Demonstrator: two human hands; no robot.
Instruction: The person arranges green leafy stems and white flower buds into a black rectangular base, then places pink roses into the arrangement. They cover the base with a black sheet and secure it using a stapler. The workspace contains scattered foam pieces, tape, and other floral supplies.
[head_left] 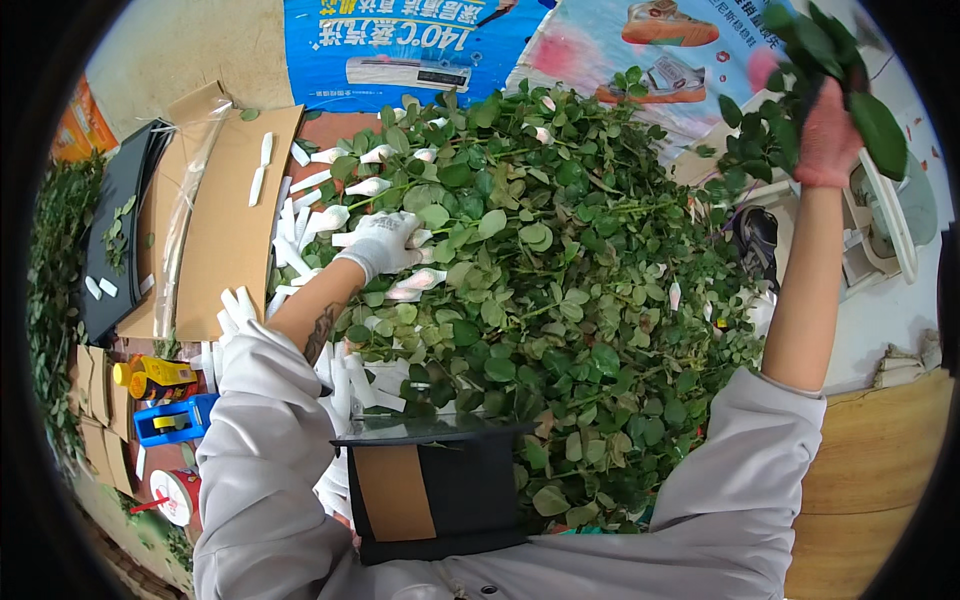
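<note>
My left hand (385, 243), in a white glove, lies at the left side of a big heap of leafy rose stems (560, 250). Its fingers are curled round a rose whose head is mostly covered by the hand. Around it lie pale rose buds in white sleeves (328, 218), with heads pointing left. Raised at the far right, my right hand (828, 140) wears a pinkish glove and is closed round a bunch of leafy stems (800, 45). Large green leaves hang on both sides of that fist, and the stem ends are hard to make out.
Loose white sleeves (290, 235) lie left of the heap, beside a cardboard sheet (215, 200) and black sheets (120, 240). A yellow bottle (160, 378), a blue tape dispenser (175, 420) and a red-and-white cup (175, 495) stand at lower left. A black stand (440, 495) is close to my body.
</note>
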